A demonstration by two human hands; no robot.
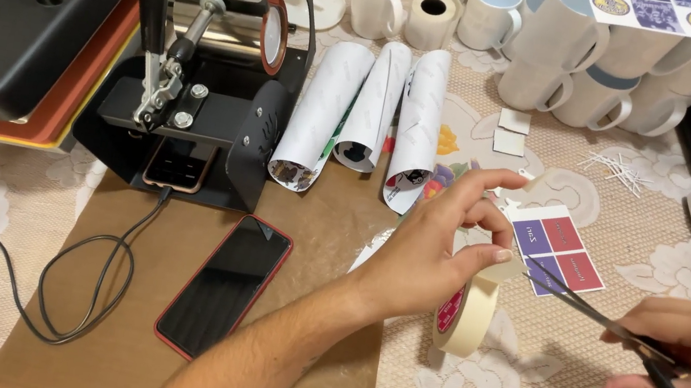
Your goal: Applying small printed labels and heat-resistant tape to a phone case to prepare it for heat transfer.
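We are cutting tape: our left hand [436,252] is pinching a strip off the masking tape roll [465,314], our right hand [683,358] is gripping part-open scissors [606,325], whose blades, we judge, need closing squarely across it.

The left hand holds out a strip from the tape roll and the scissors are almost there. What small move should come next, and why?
Probably close the scissors across the strip. The left hand pinches the pulled-out end while the tape roll hangs below it, and the right hand has the open blades pointing at the tape just under the thumb, so the cut looks lined up.
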